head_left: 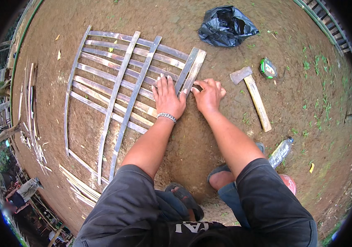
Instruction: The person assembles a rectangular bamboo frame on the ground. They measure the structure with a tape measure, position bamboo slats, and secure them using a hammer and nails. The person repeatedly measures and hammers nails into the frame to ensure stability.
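A lattice of flat bamboo slats (112, 92) lies on the ground ahead of me and to the left, long strips crossing several others. My left hand (170, 96) rests flat on its right part, fingers stretched out, thumb against the wide end slats. At the right edge of those slats, my right hand (210, 94) has its fingers curled, with thumb and forefinger pinching the outer bamboo slat (195, 72). The lower ends of the end slats are hidden by my hands.
To the right lie a hatchet (257, 98), a green tape measure (268, 68) and a plastic bottle (281, 153). A black plastic bag (226, 26) sits farther off. Loose bamboo strips (79, 187) and thin sticks (31, 111) lie at left. A person (21, 195) is at far left.
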Available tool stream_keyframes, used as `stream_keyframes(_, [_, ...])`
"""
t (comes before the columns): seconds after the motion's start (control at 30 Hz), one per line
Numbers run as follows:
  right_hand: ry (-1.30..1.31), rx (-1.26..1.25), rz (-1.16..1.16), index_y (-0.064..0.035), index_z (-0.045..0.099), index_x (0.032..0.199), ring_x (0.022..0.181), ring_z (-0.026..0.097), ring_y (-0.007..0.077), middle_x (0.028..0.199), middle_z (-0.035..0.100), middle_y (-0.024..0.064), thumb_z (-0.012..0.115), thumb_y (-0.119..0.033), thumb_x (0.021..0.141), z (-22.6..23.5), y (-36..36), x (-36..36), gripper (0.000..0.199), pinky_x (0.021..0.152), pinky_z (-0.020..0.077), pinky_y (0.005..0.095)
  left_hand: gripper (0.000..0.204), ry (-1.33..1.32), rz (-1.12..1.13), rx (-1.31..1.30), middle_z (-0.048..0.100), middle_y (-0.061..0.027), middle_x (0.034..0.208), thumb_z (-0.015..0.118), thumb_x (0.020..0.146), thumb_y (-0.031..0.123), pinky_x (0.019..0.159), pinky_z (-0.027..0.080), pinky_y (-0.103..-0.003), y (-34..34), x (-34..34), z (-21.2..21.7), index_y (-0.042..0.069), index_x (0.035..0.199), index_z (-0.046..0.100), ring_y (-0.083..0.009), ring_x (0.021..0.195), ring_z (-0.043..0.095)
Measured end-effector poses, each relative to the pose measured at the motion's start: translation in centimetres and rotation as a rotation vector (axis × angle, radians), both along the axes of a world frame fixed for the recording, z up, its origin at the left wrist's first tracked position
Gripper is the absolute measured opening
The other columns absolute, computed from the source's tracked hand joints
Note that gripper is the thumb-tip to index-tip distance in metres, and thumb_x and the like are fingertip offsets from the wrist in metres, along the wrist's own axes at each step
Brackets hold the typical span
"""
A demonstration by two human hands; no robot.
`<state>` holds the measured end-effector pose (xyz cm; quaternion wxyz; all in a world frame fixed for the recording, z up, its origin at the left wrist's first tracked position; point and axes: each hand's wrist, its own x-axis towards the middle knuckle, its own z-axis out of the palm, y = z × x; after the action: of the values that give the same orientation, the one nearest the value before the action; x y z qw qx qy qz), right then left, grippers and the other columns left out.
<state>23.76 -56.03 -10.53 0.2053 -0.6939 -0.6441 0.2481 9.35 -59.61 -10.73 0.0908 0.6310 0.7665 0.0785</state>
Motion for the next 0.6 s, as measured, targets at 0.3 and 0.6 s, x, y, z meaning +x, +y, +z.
stream_keyframes(0.3, [-0.001,0.016,0.01,-0.0229,0.08,0.099,0.115,0.053,0.0228,0.107,0.065,-0.0016,0.085,-0.025,0.073,-0.01,0.04,-0.09,0.026,0.103,0.0298,0.0465,0.077,-0.014,-0.007,-0.051,0.027,-0.0224,0.163,0.055,0.094,0.044,0.123,0.009,-0.058,-0.12,-0.22,0.38,-0.003,0.152,0.037,-0.0345,0.154,0.02])
stream_keyframes(0.6, [-0.013,0.009,0.032,-0.023,0.079,0.097,0.115,0.053,0.0219,0.108,0.065,-0.0018,0.085,-0.024,0.073,-0.17,0.23,-0.04,0.025,0.101,0.0292,0.0441,0.077,-0.068,0.003,-0.071,0.027,-0.0206,0.164,0.052,0.095,0.045,0.124,0.004,-0.059,-0.06,-0.35,0.51,-0.003,0.153,0.036,-0.0332,0.156,0.014])
